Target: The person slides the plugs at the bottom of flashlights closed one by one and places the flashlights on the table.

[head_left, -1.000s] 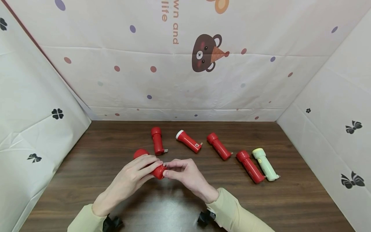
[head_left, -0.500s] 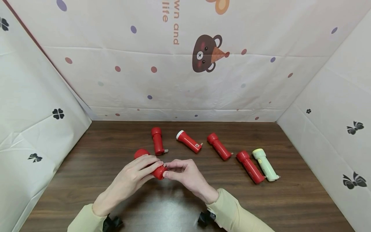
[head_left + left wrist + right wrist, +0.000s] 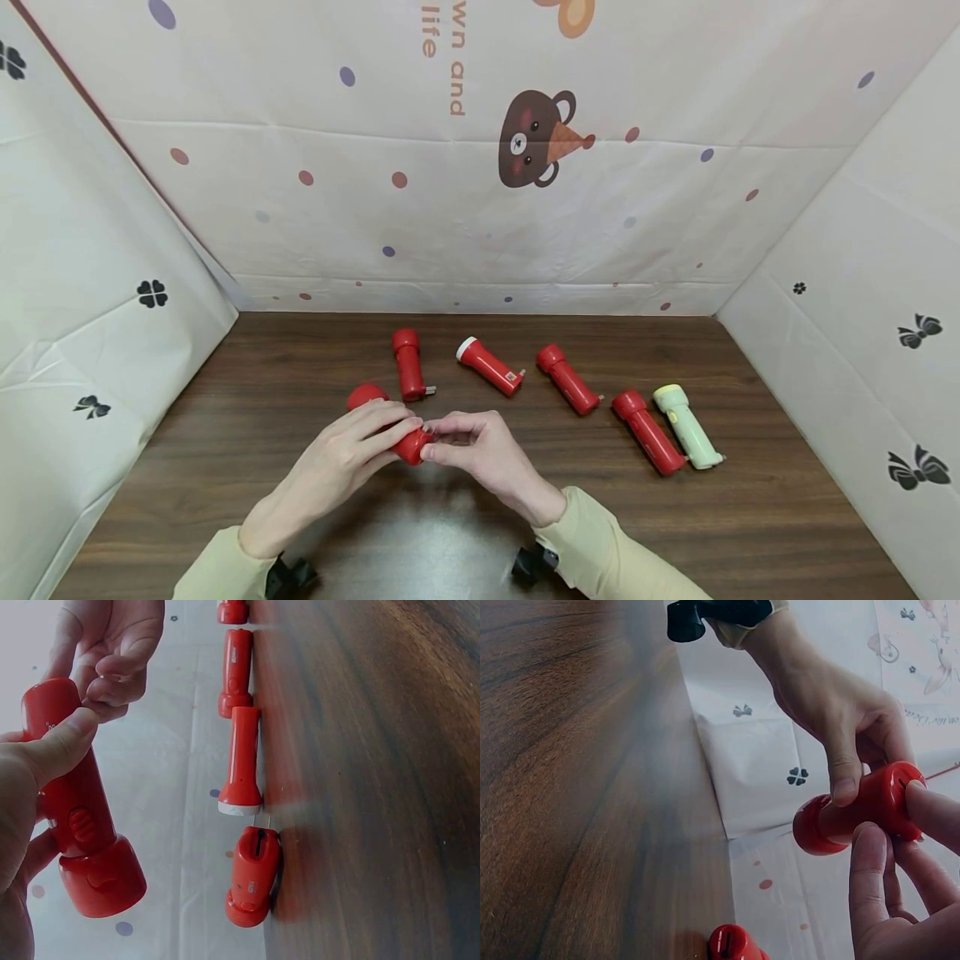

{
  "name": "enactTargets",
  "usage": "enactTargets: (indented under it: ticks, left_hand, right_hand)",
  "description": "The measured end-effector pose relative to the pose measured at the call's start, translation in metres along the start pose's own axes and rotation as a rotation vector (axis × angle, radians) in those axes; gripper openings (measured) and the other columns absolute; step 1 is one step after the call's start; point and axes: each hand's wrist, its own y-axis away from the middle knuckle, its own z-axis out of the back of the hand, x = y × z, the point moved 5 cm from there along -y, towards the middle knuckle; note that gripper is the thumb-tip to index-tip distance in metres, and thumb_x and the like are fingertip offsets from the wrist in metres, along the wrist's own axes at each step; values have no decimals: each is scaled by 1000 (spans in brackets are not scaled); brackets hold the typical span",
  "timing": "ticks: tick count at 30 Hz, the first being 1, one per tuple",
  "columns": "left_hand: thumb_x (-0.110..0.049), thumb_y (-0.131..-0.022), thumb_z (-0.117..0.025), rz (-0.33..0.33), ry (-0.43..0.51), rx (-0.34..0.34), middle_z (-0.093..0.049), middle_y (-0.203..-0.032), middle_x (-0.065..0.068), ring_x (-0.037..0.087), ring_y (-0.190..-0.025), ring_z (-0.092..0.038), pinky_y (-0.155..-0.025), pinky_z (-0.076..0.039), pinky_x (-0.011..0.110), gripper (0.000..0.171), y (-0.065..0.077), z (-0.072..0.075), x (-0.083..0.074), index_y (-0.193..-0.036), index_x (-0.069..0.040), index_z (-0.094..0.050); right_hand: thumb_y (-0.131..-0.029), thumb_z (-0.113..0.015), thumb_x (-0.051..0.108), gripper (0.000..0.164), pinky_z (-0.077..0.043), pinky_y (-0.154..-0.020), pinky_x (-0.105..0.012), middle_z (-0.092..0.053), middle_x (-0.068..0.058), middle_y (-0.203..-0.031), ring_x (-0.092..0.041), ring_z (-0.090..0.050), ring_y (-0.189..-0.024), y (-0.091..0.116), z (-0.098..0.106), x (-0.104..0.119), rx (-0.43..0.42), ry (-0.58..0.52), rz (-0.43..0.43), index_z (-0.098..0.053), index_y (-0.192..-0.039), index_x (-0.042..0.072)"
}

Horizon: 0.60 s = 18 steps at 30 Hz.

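Note:
A red flashlight is held up a little over the brown table, its wide head pointing to the far left. My left hand grips it round the barrel, thumb along the side near the ridged switch, as the left wrist view shows. At the tail end, my right hand pinches the flashlight between thumb and fingers. In the right wrist view, the right index fingertip lies by the dark slot in the tail of the flashlight. Small metal prongs show at that end in the head view, partly hidden by the fingers.
Farther back on the table lie a red flashlight, a white-rimmed red one and two more red ones with a pale green flashlight at right. Prongs stick out of them. Printed white sheets enclose the table.

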Motion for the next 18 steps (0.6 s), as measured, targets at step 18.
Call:
enactTargets:
  ticks: [18]
  left_hand:
    - [-42,-109,-45,-9,-6,0,-73,-123,1,19,-114,-68,-116,-42,15,43,0,-1,-1,-127,-17,-74]
  right_hand:
    - [-87,-82,3,33,-58,-78,-15,-74,-31,-112,1,-69,-85,1,-2,2,-25,47,67,-76,-118,-6]
